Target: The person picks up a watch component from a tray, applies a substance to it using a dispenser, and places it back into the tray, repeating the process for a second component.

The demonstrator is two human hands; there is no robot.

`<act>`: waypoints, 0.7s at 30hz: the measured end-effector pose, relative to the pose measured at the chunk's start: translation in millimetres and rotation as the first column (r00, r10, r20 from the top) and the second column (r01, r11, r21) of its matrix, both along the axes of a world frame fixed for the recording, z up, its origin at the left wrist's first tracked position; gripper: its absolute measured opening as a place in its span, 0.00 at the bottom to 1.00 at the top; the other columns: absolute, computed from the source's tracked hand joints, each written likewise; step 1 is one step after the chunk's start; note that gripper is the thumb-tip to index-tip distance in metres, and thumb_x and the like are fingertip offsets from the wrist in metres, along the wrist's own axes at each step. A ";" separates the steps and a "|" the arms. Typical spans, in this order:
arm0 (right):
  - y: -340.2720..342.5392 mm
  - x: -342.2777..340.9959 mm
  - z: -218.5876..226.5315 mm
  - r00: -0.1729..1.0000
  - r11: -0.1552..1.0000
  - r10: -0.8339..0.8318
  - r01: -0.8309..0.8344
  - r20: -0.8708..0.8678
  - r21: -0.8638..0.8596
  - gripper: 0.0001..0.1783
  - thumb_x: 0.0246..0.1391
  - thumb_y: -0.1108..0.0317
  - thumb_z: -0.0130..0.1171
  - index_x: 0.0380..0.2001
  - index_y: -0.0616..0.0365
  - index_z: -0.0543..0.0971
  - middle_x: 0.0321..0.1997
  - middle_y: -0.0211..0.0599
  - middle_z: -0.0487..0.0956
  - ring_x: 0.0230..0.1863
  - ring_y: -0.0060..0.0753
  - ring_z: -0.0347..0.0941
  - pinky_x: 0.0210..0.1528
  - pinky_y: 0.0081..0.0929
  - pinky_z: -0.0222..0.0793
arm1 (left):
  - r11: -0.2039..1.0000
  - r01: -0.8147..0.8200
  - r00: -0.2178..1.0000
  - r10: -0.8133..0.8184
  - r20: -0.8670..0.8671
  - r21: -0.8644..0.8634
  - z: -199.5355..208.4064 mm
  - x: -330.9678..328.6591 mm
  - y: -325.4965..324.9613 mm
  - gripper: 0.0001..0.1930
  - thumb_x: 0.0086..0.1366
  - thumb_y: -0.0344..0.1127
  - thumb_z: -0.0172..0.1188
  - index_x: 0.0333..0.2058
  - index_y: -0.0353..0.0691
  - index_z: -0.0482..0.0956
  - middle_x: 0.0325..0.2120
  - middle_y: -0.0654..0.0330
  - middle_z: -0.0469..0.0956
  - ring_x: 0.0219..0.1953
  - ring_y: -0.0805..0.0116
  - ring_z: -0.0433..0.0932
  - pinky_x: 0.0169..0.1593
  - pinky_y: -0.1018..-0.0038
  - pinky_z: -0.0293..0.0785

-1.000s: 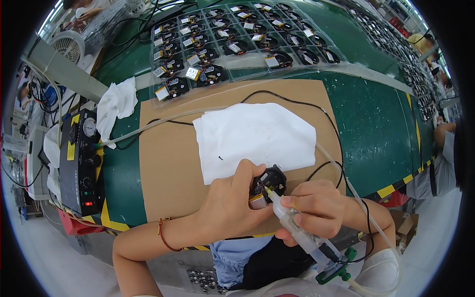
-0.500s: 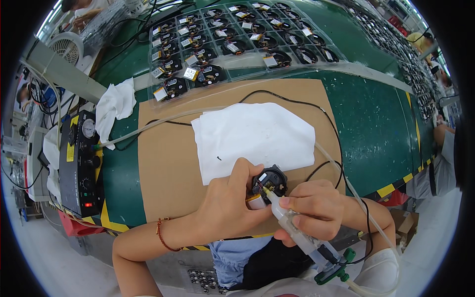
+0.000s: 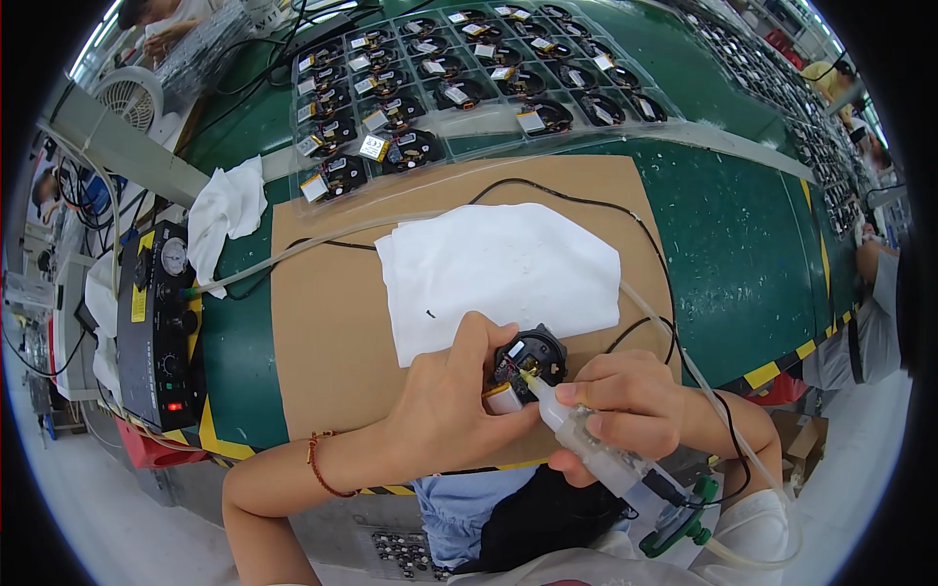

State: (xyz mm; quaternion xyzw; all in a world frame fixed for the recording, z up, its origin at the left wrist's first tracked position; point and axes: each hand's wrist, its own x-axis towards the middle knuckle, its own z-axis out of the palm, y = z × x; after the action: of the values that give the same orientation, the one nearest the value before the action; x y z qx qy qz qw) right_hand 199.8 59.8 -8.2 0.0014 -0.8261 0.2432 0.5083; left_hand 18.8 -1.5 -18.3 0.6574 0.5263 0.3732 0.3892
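Note:
My left hand [image 3: 445, 396] is closed on a round black electronic housing [image 3: 535, 350], thumb and forefinger at its left side. A small silver-white battery [image 3: 503, 398] hangs from the housing by the left thumb. In my right hand [image 3: 625, 405] is a translucent dispensing syringe [image 3: 601, 454], held slantwise with the fingers wrapped about its barrel. Its yellowish tip meets the inside of the housing; whether anything flows out is too small to see. A green cap [image 3: 679, 523] with a clear hose closes the syringe's back end.
A folded white cloth [image 3: 503, 273] lies on a brown cardboard sheet [image 3: 322, 342] beyond my hands. The black dispenser box [image 3: 156, 332] with a gauge stands left. Behind, a clear tray [image 3: 469, 122] holds several similar housings. Hose and black cable loop around the right side.
The syringe's back end with its green cap has swung a little to the right and turned. The tip stays in the housing, and my left hand has barely moved.

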 end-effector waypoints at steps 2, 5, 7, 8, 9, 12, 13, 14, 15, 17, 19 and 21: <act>-0.6 0.2 1.0 1.000 1.000 0.001 -0.001 -0.002 -0.020 0.24 0.35 0.68 0.69 0.33 0.61 0.66 0.29 0.51 0.74 0.15 0.34 0.69 0.14 0.23 0.67 | 1.000 0.006 1.000 -0.007 -0.018 -0.016 2.3 -0.1 0.3 0.29 0.46 0.37 0.67 0.42 0.32 0.61 0.16 0.54 0.71 0.16 0.58 0.75 0.20 0.71 0.69; 0.3 1.7 2.8 1.000 0.999 0.008 -0.008 0.010 -0.049 0.25 0.35 0.67 0.70 0.33 0.62 0.66 0.29 0.51 0.74 0.16 0.34 0.69 0.14 0.23 0.68 | 1.000 0.016 1.000 -0.016 -0.002 -0.024 2.6 -1.4 0.3 0.29 0.47 0.37 0.67 0.42 0.32 0.60 0.17 0.53 0.72 0.17 0.58 0.76 0.20 0.70 0.70; 0.6 2.1 3.1 1.000 0.998 0.014 -0.013 0.023 -0.057 0.25 0.34 0.67 0.70 0.33 0.62 0.67 0.29 0.51 0.74 0.16 0.34 0.69 0.14 0.24 0.68 | 0.999 0.016 1.000 -0.016 -0.001 -0.030 3.8 -0.9 0.3 0.29 0.47 0.37 0.67 0.43 0.32 0.60 0.17 0.53 0.72 0.17 0.58 0.76 0.20 0.70 0.70; 0.5 2.0 3.2 1.000 0.998 0.012 -0.011 0.016 -0.065 0.24 0.34 0.67 0.70 0.32 0.62 0.67 0.29 0.51 0.74 0.16 0.34 0.69 0.15 0.24 0.68 | 0.999 0.015 1.000 -0.015 -0.001 -0.036 4.4 -0.6 0.2 0.29 0.48 0.37 0.67 0.43 0.32 0.60 0.17 0.52 0.73 0.17 0.57 0.76 0.20 0.70 0.70; 0.4 1.9 3.4 1.000 0.997 0.011 -0.010 0.008 -0.073 0.24 0.34 0.67 0.70 0.31 0.63 0.67 0.29 0.51 0.74 0.17 0.35 0.69 0.15 0.24 0.68 | 0.999 0.016 1.000 -0.016 -0.001 -0.036 4.2 -0.6 0.2 0.29 0.48 0.37 0.67 0.43 0.32 0.60 0.17 0.52 0.73 0.17 0.57 0.76 0.20 0.70 0.70; 1.2 2.4 4.2 1.000 0.997 0.021 -0.020 0.009 -0.081 0.23 0.35 0.67 0.70 0.31 0.63 0.67 0.29 0.51 0.74 0.17 0.35 0.70 0.15 0.24 0.68 | 1.000 0.016 1.000 -0.016 0.005 -0.017 3.5 -0.9 0.4 0.29 0.48 0.37 0.67 0.43 0.32 0.60 0.18 0.52 0.73 0.17 0.58 0.76 0.20 0.70 0.70; 1.0 2.6 4.5 1.000 0.997 0.020 -0.019 0.009 -0.081 0.23 0.35 0.67 0.70 0.31 0.63 0.67 0.29 0.51 0.74 0.17 0.35 0.70 0.15 0.24 0.68 | 1.000 0.017 1.000 -0.017 0.000 -0.026 4.8 -1.0 0.5 0.29 0.48 0.37 0.67 0.42 0.32 0.60 0.18 0.52 0.73 0.17 0.58 0.76 0.20 0.70 0.70; 0.6 2.7 4.8 1.000 0.996 0.012 -0.011 0.014 -0.089 0.23 0.35 0.67 0.70 0.30 0.62 0.68 0.29 0.51 0.74 0.17 0.35 0.70 0.15 0.24 0.68 | 0.999 0.017 1.000 -0.017 -0.005 -0.036 5.5 -1.0 0.6 0.29 0.48 0.37 0.67 0.42 0.32 0.60 0.18 0.52 0.73 0.17 0.58 0.76 0.20 0.70 0.70; 0.4 2.9 4.9 1.000 0.995 0.004 -0.002 0.019 -0.097 0.23 0.35 0.66 0.70 0.30 0.62 0.68 0.29 0.51 0.74 0.16 0.35 0.70 0.15 0.24 0.68 | 0.999 0.018 1.000 -0.018 -0.005 -0.036 4.8 -0.9 0.6 0.29 0.48 0.37 0.67 0.42 0.32 0.60 0.18 0.52 0.73 0.17 0.58 0.76 0.20 0.70 0.70; 1.0 2.7 3.2 1.000 0.995 0.010 -0.009 0.008 -0.103 0.22 0.35 0.66 0.70 0.29 0.62 0.68 0.29 0.50 0.74 0.16 0.35 0.70 0.15 0.23 0.68 | 1.000 0.010 1.000 -0.010 0.006 -0.018 3.3 -0.8 0.5 0.29 0.48 0.37 0.67 0.42 0.31 0.60 0.18 0.51 0.74 0.18 0.57 0.77 0.21 0.70 0.71; 1.2 2.7 2.6 1.000 0.994 0.016 -0.016 -0.001 -0.109 0.22 0.34 0.65 0.70 0.29 0.62 0.68 0.29 0.50 0.74 0.16 0.35 0.70 0.15 0.23 0.68 | 1.000 0.016 1.000 -0.016 0.019 -0.015 5.0 -1.1 1.2 0.29 0.48 0.36 0.67 0.42 0.31 0.60 0.19 0.51 0.74 0.19 0.57 0.77 0.21 0.70 0.71; 0.9 3.0 3.0 1.000 0.993 0.004 -0.003 0.010 -0.116 0.22 0.35 0.65 0.70 0.27 0.63 0.69 0.29 0.49 0.74 0.16 0.35 0.71 0.15 0.23 0.68 | 1.000 0.023 0.999 -0.023 0.035 -0.011 6.0 -1.4 2.4 0.29 0.48 0.36 0.67 0.43 0.31 0.60 0.20 0.50 0.74 0.19 0.56 0.77 0.22 0.70 0.72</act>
State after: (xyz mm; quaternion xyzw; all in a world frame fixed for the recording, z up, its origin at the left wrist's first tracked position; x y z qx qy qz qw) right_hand 202.8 60.8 -5.2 -0.0280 -0.8131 0.2917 0.5030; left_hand 17.4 1.0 -12.4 0.6546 0.5141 0.3769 0.4064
